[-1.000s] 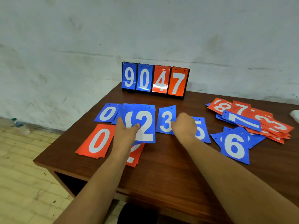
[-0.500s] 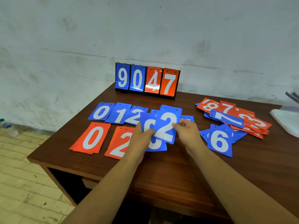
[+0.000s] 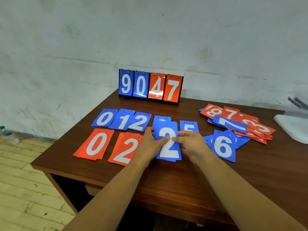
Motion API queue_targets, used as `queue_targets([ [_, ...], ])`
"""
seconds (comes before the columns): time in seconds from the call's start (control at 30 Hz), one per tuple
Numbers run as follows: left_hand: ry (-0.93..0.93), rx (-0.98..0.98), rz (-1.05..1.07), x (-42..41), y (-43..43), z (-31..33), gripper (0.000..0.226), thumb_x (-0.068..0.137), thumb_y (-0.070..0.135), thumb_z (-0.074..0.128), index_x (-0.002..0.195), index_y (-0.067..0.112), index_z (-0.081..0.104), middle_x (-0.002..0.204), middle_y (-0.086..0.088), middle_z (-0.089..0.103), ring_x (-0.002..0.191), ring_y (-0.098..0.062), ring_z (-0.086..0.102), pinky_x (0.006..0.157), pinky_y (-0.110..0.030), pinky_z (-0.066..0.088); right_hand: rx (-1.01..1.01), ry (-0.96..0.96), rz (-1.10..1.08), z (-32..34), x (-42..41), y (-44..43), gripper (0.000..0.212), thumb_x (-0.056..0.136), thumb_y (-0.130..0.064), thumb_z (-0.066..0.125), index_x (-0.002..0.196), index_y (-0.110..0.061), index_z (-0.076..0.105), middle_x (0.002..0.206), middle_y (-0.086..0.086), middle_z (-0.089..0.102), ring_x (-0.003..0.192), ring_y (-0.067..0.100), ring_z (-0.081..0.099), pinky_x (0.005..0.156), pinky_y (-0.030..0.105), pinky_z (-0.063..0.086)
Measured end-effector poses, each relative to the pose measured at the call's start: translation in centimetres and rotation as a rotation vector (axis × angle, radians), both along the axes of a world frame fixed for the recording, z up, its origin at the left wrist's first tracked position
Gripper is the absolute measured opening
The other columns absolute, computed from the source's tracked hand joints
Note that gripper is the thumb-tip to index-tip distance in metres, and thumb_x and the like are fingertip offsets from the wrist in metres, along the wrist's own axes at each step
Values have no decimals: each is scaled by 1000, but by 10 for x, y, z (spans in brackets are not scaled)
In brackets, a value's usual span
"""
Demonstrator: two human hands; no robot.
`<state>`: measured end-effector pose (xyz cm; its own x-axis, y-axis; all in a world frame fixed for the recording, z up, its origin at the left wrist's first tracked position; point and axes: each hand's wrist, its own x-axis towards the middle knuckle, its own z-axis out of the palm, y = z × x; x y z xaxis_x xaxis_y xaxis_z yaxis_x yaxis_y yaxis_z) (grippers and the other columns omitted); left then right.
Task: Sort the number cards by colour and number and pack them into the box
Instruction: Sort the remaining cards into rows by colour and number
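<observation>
Since half a second ago the blue 2 card [image 3: 168, 142] has straightened upright, and both hands now pinch it at mid-height: left hand [image 3: 150, 144], right hand [image 3: 191, 145]. Left of them lie the red 2 card [image 3: 124, 150] and red 0 card [image 3: 95, 144]; right, the blue 6 card [image 3: 223, 148] on the counter [image 3: 166, 180].

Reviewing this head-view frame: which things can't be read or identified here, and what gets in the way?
- Blue card behind the held blue 2 card: digit covered by it.
- Blue 5 card: lower half behind the right hand.
- Mixed pile: lower cards buried under overlapping ones.
- White object: cut off by the right edge.
- Box: not identifiable.
</observation>
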<state>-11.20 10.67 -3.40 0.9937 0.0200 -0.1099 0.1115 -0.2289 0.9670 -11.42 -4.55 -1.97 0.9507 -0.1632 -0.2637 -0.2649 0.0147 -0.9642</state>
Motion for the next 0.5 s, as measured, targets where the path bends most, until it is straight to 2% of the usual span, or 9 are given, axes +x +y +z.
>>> queue_targets([
  [0.07,-28,46,-12,6,4,-1,62,84,33,75,135,20,40,134,1,53,110,-17,61,68,-23,58,3,-10,1,-1,-1,-2,18,80,-11,79,87,-14,63,92,4,71,84,23,73,77,44,61],
  [0.13,-48,48,-1,12,11,1,56,83,30,76,129,20,45,130,-3,59,110,-19,62,77,-31,60,-17,-15,-1,-2,-1,-3,26,78,-20,81,94,-7,65,95,6,74,83,22,74,77,46,61],
  [0.2,-80,66,42,20,19,8,48,84,28,75,124,19,49,120,-4,62,104,-19,62,74,-27,56,3,-19,-20,-5,3,-4,33,80,-23,79,101,-2,65,93,6,76,82,22,75,79,49,60],
  [0.3,-128,95,165,46,38,20,34,88,27,72,113,20,50,114,-2,59,94,-17,59,68,-25,51,3,-18,-82,-9,12,-7,21,85,-24,74,97,-10,66,94,5,75,81,20,74,76,45,61],
  [0.43,-148,354,243,92,61,25,29,95,20,61,121,11,50,123,-10,58,100,-19,56,73,-30,46,15,17,-126,-11,28,-7,11,91,-21,67,97,-13,61,104,7,71,87,21,72,77,44,61],
  [0.5,-187,459,228,110,63,21,29,96,15,60,122,6,50,120,-14,59,95,-19,54,72,-29,42,39,28,-125,-12,33,-4,10,92,-17,66,90,-17,56,102,7,68,87,21,71,78,45,60],
])
